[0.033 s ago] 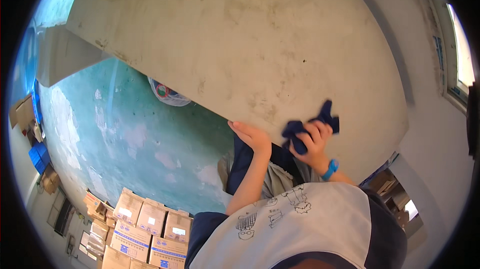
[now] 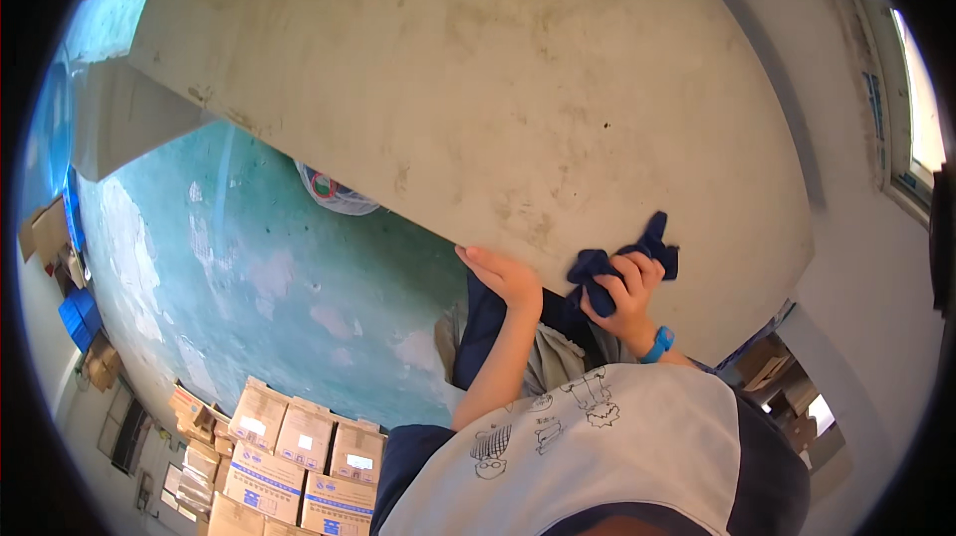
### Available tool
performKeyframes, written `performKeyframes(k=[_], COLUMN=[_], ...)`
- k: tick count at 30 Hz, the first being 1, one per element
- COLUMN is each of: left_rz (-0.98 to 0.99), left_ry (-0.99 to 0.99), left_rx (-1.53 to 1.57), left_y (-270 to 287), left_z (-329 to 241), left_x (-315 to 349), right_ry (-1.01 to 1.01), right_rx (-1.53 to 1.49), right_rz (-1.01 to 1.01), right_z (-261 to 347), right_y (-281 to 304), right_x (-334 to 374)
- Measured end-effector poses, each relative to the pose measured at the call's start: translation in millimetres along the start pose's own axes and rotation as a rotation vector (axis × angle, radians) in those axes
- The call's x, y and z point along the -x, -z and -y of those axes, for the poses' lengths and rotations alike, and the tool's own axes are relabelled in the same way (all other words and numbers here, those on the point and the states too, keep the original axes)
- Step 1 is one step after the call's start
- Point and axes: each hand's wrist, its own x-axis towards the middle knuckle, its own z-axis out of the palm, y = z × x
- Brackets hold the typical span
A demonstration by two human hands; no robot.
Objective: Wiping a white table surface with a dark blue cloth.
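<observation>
My right hand (image 2: pixel 625 295) is closed on a crumpled dark blue cloth (image 2: pixel 590 265) and presses it to the near part of the tabletop (image 2: pixel 448 68). One end of the cloth sticks out beyond the fingers, away from me. The pale surface carries brownish smudges and a few dark specks. At the table's near edge rests my left hand (image 2: pixel 510 279), empty, its fingers stretched out. A blue band circles my right wrist.
Under the table's left edge a clear plastic bag (image 2: pixel 339 195) with something red and round lies on the worn green floor (image 2: pixel 269 267). Cardboard boxes (image 2: pixel 299 431) are stacked at the lower left. A white wall with a window (image 2: pixel 921 98) runs along the right.
My right hand has slid slightly nearer to me, taking the cloth with it. My left hand stays at the table edge, almost unmoved.
</observation>
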Motion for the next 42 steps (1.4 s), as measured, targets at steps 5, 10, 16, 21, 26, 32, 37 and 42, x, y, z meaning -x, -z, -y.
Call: performKeyframes(k=[5,10,16,21,26,32,37,42], left_rz=[0.041,0.016,0.04,0.054,-0.016,-0.031,0.071,0.055], left_ry=[-0.007,-0.243,-0.322,-0.053,-0.076,0.038,-0.079,-0.133], left_rx=[-0.028,-0.278,-0.172,0.045,-0.105,-0.058,-0.128,-0.028], left_y=[2,22,24,-2,11,3,10,6], left_z=[2,69,69,-2,3,-1,-2,23], left_x=[2,1,-12,0,-8,3,1,-4], right_ry=[-0.129,-0.108,0.044,0.113,0.06,-0.029,-0.022,0.276], right_rx=[0.08,0.002,-0.011,0.018,-0.024,0.025,0.092,0.012], right_rz=[-0.198,-0.315,-0.481,-0.526,-0.122,-0.093,-0.349,-0.533], right_z=[20,29,17,-5,12,3,0,-13], right_y=[-30,-55,-74,-70,-37,-14,-45,-64], right_x=[-76,-230,-330,-359,-158,-25,-216,-386])
